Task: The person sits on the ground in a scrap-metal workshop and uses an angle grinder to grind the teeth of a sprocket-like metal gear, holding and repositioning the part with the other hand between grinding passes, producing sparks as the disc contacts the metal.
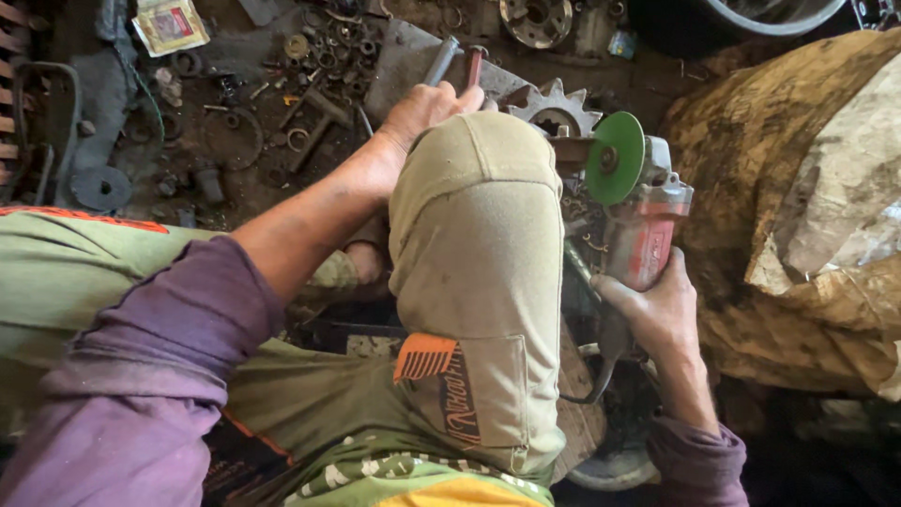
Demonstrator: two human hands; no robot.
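Item one: your right hand (657, 314), its grip closed around the body of a red and grey angle grinder (643, 230). The grinder carries a green disc (615, 158), which stands on edge just right of your raised knee (474, 216).

Item two: a toothed metal sprocket (556, 108), lying on the floor beyond the knee. A rusty flat piece (568, 150) runs between the sprocket and the green disc; whether the disc touches it cannot be told.

Item three: your left hand (427, 111), reaching past the knee, its grip narrow around a thin red-handled tool (474, 68). A grey metal rod (441, 59) sits just beside that tool; whether your fingers hold it too cannot be told.

Item four: the floor (235, 188), dark and oily, strewn with rings, washers and small rusty parts (328, 47).

Item five: a round grey disc (100, 188) at far left, a flanged metal hub (535, 19) at top, and crumpled brown sheeting (798, 207) to your right.
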